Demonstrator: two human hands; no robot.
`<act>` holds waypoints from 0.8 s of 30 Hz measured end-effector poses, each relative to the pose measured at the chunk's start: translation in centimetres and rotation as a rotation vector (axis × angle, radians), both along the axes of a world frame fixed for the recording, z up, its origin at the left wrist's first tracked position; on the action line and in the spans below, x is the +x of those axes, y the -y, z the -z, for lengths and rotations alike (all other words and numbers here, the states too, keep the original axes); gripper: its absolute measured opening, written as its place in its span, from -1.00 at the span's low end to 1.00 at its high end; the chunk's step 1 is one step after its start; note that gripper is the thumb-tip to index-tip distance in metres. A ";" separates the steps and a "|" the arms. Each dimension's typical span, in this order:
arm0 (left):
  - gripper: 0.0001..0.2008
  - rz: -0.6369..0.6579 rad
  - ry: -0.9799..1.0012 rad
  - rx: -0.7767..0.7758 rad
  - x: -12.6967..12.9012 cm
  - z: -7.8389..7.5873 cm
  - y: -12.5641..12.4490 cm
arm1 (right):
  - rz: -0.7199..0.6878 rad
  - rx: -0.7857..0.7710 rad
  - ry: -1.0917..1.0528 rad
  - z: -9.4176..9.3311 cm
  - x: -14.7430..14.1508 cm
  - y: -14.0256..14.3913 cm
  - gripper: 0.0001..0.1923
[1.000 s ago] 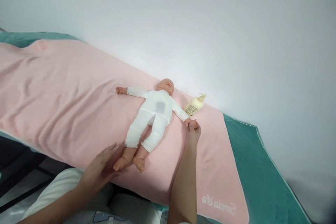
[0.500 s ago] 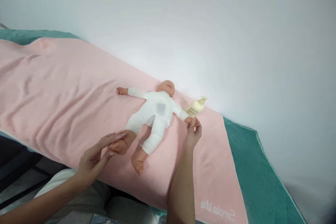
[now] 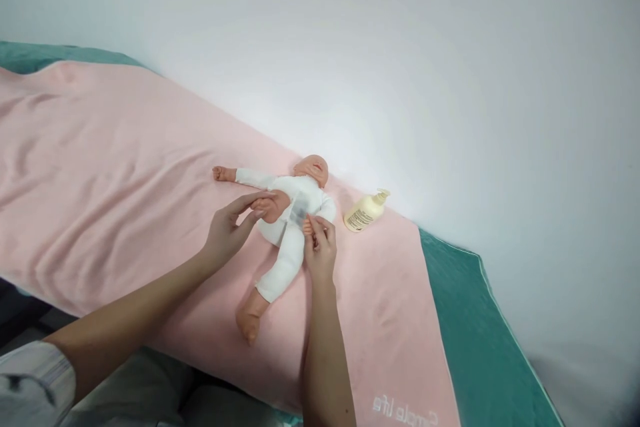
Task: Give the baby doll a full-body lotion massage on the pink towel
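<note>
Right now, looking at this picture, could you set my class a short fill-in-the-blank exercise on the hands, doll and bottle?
1. The left hand holds the doll's bare ____.
2. The right hand pinches the doll's own ____.
3. The bottle rests on the ____ cloth.

Missing words: foot; hand; pink.

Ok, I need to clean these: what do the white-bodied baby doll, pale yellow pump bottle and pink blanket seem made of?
White-bodied baby doll: head and feet look like smooth vinyl, with moulded toes; the white part looks like matte, creased fabric.
Pale yellow pump bottle: probably smooth plastic, with a soft sheen.
Pink blanket: soft-looking matte cloth, draped in folds; fibre unclear.
</note>
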State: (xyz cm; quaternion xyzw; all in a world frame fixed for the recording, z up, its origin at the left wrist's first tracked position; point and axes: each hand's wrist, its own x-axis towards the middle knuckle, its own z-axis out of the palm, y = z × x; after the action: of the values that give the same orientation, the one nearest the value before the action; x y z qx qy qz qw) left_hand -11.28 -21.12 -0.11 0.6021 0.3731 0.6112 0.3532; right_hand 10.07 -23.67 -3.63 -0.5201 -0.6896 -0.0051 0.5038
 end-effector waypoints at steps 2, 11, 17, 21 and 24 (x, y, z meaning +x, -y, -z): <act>-0.68 0.023 0.023 -0.001 0.3 -0.1 -0.5 | -0.008 -0.028 0.060 -0.1 0.0 -0.2 -0.61; -0.69 0.031 -0.067 -0.006 -1.0 0.6 1.7 | 0.097 -0.084 -0.141 -0.6 1.1 0.4 -0.63; -0.58 0.121 -0.194 0.211 -4.7 3.0 4.9 | 0.386 -0.027 -0.740 -1.3 3.9 0.5 -0.50; -0.46 0.087 -0.293 0.261 -8.0 5.6 6.9 | 0.447 -0.031 -0.995 0.0 6.5 0.4 -0.45; -0.40 0.097 -0.385 0.266 -9.6 7.3 8.1 | 0.428 -0.076 -1.082 1.7 8.1 0.4 -0.44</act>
State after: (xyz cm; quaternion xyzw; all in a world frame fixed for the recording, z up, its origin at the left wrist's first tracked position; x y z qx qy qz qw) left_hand -20.89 -29.18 -7.41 0.7660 0.3204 0.5111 0.2223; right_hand 18.21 -24.11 -5.28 -0.5940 -0.2134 0.1844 0.7534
